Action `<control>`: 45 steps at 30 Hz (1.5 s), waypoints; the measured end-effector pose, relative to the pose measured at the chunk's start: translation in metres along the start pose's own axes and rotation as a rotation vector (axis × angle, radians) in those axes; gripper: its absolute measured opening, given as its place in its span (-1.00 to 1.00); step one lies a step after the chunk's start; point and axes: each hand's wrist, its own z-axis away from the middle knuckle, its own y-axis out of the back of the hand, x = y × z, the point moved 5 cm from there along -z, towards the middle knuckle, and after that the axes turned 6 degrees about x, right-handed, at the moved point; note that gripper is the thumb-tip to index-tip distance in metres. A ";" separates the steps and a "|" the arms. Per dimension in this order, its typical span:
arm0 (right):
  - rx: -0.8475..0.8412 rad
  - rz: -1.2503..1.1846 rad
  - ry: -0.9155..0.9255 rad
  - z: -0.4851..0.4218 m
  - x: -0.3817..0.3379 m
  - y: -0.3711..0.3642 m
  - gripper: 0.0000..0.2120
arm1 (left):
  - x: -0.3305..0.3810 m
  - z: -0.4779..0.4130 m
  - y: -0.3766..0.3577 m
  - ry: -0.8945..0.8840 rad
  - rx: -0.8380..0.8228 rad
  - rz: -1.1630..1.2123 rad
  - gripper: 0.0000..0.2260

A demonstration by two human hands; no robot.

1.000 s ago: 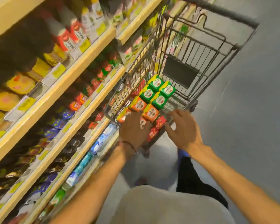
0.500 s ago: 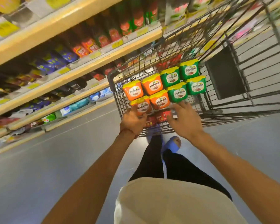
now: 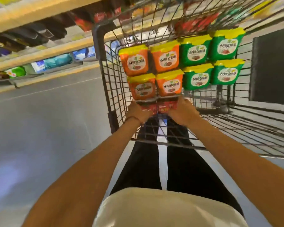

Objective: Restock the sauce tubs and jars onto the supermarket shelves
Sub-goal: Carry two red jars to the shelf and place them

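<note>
Several orange sauce tubs [image 3: 165,60] with yellow lids stand in a block inside the wire cart [image 3: 97,49]; several green tubs [image 3: 197,53] sit just to their right. In front of the orange block are two red tubs [image 3: 166,106], low in the cart. My left hand [image 3: 138,112] grips the left red tub from its left side. On the other side, my right hand [image 3: 183,112] grips the right red tub, thumb up along its edge. Most of both hands' fingers are hidden behind the tubs.
Yellow-edged supermarket shelves [image 3: 44,52] with dark, blue and green packets run along the left. A black panel [image 3: 272,68] hangs at the cart's far right. Grey floor lies to the left of the cart, and my legs stand under its near end.
The view has tilted down and closer to the cart. Both hands moved from above the orange tubs down to the red tubs and closed on them.
</note>
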 end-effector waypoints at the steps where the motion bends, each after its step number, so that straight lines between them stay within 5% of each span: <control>1: -0.019 -0.013 0.004 -0.013 0.007 -0.010 -0.15 | -0.009 -0.013 -0.007 0.048 -0.004 0.011 -0.39; 6: -0.113 -0.155 0.076 -0.040 0.008 -0.027 -0.19 | -0.060 -0.057 -0.033 0.356 -0.026 0.053 -0.21; 10: -0.105 -0.336 -0.008 -0.093 0.059 -0.077 0.28 | -0.055 -0.058 -0.035 0.435 -0.031 0.228 -0.02; 14: -0.092 -0.464 0.007 -0.083 0.048 -0.070 0.30 | -0.084 -0.078 -0.054 0.441 -0.038 0.304 0.15; 19: -0.060 -0.367 0.025 -0.068 0.034 -0.049 0.05 | -0.048 -0.056 -0.033 0.193 -0.026 0.190 -0.11; 25: -0.085 -0.232 -0.041 -0.050 0.036 -0.028 -0.18 | -0.028 -0.034 -0.017 0.295 -0.050 0.221 -0.11; 29: -0.048 -0.186 -0.072 -0.021 0.035 -0.002 -0.08 | 0.000 -0.008 0.003 0.253 -0.113 0.263 -0.34; 33: 0.027 -0.253 -0.022 0.024 0.017 0.028 -0.42 | 0.020 0.018 0.034 0.214 -0.167 0.358 -0.75; 38: 0.203 -0.393 0.084 0.073 -0.009 0.066 -0.14 | 0.042 0.052 0.080 -0.007 -0.067 0.373 -0.67; 45: 0.313 -0.559 0.335 0.134 -0.041 0.097 -0.13 | 0.040 0.119 0.122 -0.227 0.264 0.440 -0.41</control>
